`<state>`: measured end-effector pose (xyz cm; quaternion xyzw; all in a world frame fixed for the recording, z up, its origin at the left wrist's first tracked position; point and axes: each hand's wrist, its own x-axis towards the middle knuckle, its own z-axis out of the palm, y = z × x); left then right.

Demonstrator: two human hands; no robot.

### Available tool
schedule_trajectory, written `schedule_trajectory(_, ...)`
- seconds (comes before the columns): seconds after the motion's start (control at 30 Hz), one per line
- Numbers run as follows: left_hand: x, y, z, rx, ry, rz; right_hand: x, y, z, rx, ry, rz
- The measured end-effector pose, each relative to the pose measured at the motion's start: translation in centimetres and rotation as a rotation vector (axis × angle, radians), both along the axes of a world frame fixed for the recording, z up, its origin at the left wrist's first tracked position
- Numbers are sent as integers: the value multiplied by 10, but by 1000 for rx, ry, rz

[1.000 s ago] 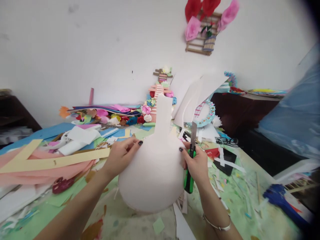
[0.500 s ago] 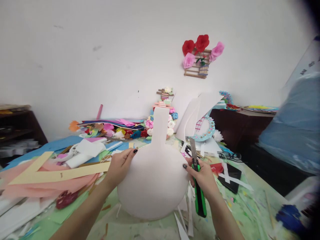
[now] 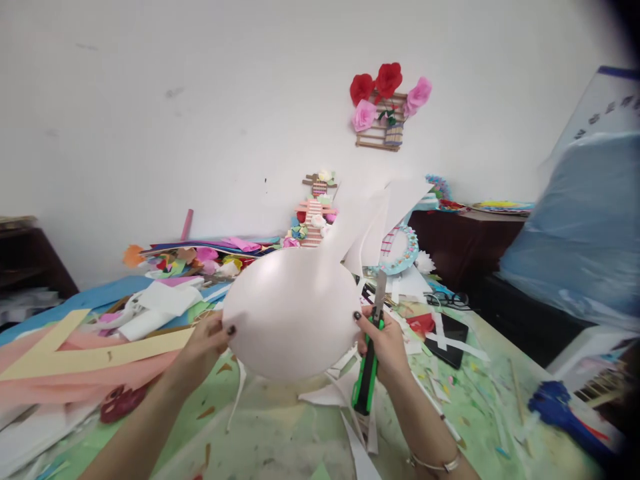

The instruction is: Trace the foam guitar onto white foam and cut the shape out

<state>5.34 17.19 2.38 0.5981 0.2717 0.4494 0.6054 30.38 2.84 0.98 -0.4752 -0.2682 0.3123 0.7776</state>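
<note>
A white card cutout point(image 3: 290, 317), round with a narrow straight strip at the top, is held up above the table. My left hand point(image 3: 206, 343) pinches its left edge between thumb and fingers. At the right edge, my right hand point(image 3: 389, 341) grips the cutout and also holds a green-and-black utility knife point(image 3: 367, 377). The knife's blade point(image 3: 381, 290) is out and points upward. Beneath the cutout, thin white paper offcuts point(image 3: 357, 447) lie on the green-stained table point(image 3: 270, 433).
On the left are a yellow paper strip point(image 3: 125, 355), pink paper point(image 3: 150, 377) and a dark red object point(image 3: 123, 403). Paper flowers point(image 3: 205, 257) line the back. To the right lie a black tablet-like slab point(image 3: 453, 340), glasses point(image 3: 450, 299) and a blue tool point(image 3: 560, 407).
The cutout has turned and tilted, its strip now leaning right and its round part looking flatter. My left hand has moved down and left with it. The view has shifted slightly.
</note>
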Motion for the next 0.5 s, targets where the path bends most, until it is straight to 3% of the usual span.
schedule_trajectory(0.2,4,-5,-27,-232,-94,38,-19,11,-18,-27,62,40)
schedule_trajectory(0.5,-1,-3,-33,-284,-154,91,-21,13,-26,-87,111,89)
